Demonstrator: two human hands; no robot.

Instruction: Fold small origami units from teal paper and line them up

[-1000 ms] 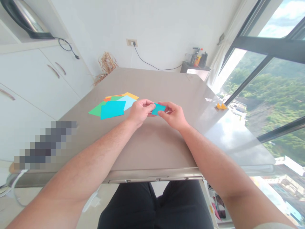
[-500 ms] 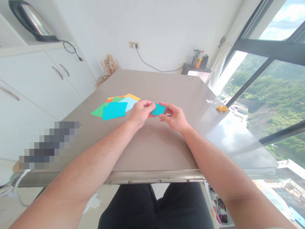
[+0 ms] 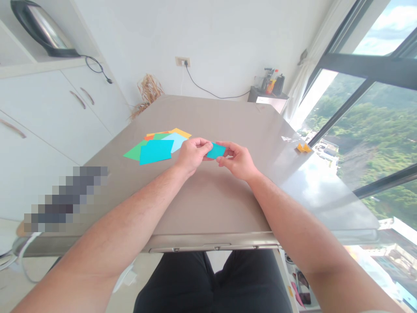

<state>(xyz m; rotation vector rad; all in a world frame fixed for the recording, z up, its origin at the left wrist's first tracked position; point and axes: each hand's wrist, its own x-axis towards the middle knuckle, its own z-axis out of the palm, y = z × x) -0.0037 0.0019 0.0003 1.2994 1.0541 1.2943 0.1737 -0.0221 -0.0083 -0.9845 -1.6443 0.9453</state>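
Daylight pours through the tall window (image 3: 352, 108) on the right, glaring off the far side of the grey-brown table (image 3: 211, 204) that I am looking down on. Against the white wall (image 3: 228, 43) I can make out a socket (image 3: 182, 61) with a dark cord plugged in.

Near the middle of the table, between both hands, is a small turquoise piece (image 3: 216, 151). My left hand (image 3: 194, 152) pinches its left end, thumb laid on top and fingers underneath. My right hand (image 3: 239, 158) frames the other end, index finger at the upper edge and thumb by the lower corner; from this view I cannot tell whether those fingers grip the piece or only touch it.

Just beside the left hand lies a loose fan of sheets: a turquoise sheet (image 3: 156, 152) on top, with a green sheet (image 3: 132, 152), a pale blue sheet (image 3: 176, 141) and a yellow sheet (image 3: 180, 132) showing around it. Well apart, by the window-side edge, sit small orange shapes (image 3: 303, 148).

I judge the step to be close two-handed work on the piece, perhaps lining up its edges. As I read it, the next move calls for a steady left pinch and light, precise right fingertips.
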